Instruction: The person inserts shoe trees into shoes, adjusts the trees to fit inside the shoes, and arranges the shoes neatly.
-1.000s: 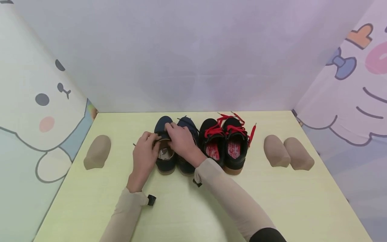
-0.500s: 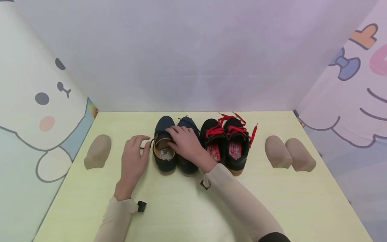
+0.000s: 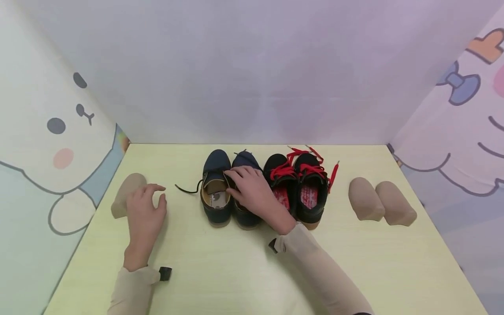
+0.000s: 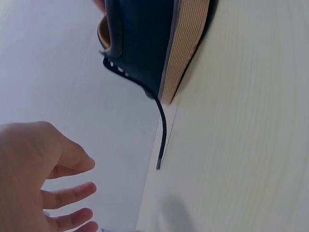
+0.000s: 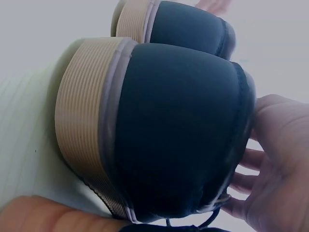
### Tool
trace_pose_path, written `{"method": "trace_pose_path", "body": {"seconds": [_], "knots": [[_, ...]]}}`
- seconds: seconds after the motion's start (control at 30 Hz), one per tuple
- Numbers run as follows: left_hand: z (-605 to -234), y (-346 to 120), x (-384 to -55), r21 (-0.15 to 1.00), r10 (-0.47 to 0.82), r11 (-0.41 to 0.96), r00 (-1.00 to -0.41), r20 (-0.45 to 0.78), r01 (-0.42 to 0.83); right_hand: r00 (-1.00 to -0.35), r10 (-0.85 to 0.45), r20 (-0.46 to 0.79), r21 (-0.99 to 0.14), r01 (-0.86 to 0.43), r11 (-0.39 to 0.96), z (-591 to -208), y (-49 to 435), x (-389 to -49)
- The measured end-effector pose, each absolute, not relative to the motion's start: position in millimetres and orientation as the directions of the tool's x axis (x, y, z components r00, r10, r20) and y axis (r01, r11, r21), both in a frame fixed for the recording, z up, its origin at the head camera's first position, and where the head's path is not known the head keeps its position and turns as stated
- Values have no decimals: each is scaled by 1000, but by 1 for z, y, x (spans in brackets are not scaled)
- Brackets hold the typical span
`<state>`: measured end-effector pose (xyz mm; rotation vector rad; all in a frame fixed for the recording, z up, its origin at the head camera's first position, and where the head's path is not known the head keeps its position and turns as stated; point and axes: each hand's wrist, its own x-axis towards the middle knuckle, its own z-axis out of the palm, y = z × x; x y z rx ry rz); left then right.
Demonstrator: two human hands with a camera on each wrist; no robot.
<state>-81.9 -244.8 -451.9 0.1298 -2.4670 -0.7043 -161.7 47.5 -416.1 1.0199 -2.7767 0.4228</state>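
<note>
A pair of navy sneakers stands side by side on the table; the left one [image 3: 217, 214] shows its inner sole and a brown piece under its tongue. My right hand [image 3: 253, 192] lies over the right navy sneaker [image 3: 246, 218], fingertips at the inner rims between the two. In the right wrist view its fingers [image 5: 246, 181] spread along the shoe's opening. My left hand [image 3: 145, 214], fingers loosely bent and holding nothing, overlaps a beige rounded shoe insert [image 3: 130, 183] in the head view. A dark lace [image 4: 161, 125] trails from the left sneaker.
Black sneakers [image 3: 311, 214] with red laces [image 3: 309, 169] stand just right of the navy pair. Two more beige shoe inserts [image 3: 366, 199] lie at the right of the pale table [image 3: 212, 275]. A grey-lilac backdrop [image 3: 256, 78] rises behind the table's far edge.
My left hand has let go of the left navy sneaker and moved left toward the beige insert. My right hand has shifted slightly right and down, off the left sneaker's tongue.
</note>
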Motion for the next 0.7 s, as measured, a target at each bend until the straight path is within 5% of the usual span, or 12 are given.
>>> {"method": "trace_pose_path", "body": {"seconds": [0.33, 0.7], "knots": [[-444, -272, -74, 556, -427, 810, -837, 344, -185, -728, -653, 209, -296, -683, 668, -411, 68, -162], [-442, -297, -66, 576, -540, 755, -797, 271, -315, -745, -636, 203, -380, -658, 650, -412, 80, -161]]}}
